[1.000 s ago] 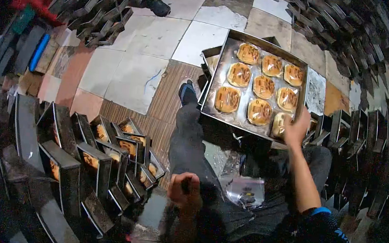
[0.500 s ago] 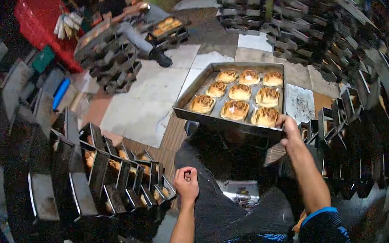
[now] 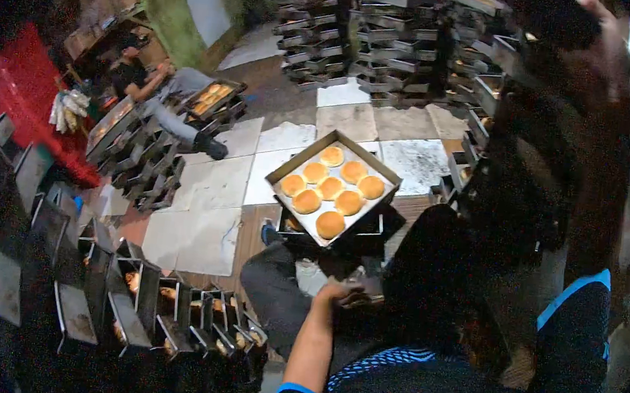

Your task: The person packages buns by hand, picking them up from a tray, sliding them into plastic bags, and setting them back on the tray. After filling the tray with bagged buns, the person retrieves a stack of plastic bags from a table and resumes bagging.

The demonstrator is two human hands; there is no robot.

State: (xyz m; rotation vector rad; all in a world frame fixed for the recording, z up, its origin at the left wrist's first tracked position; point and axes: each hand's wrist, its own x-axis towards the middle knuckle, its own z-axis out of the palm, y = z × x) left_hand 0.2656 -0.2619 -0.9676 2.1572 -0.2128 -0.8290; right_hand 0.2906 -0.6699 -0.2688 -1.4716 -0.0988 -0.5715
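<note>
A square metal tray (image 3: 280, 170) of round golden buns (image 3: 330, 189) rests, turned cornerwise, on a stack of dark trays (image 3: 360, 245) before my knees. My left hand (image 3: 341, 291) hangs low over my lap, just below that tray; its fingers are smeared by motion. Beneath it shows a pale, shiny patch (image 3: 310, 277). At the upper right my right hand (image 3: 608, 39) is raised high at the end of a shadowed arm, beside a dark shape near the tray stacks. Blur and shadow hide its fingers, and I cannot tell what it holds.
Leaning trays with bread (image 3: 187, 313) line the left side. Tall tray stacks (image 3: 393, 36) stand at the back and right. A seated person (image 3: 139, 82) works at the far left near a tray of buns (image 3: 212, 99) and a red sheet (image 3: 30, 90). Pale floor tiles (image 3: 203, 235) lie between.
My right hand has moved from the front up to the far right, and the tray of browned, swirl-topped buns has left the front. Plain round buns show there now. My left hand has moved inward.
</note>
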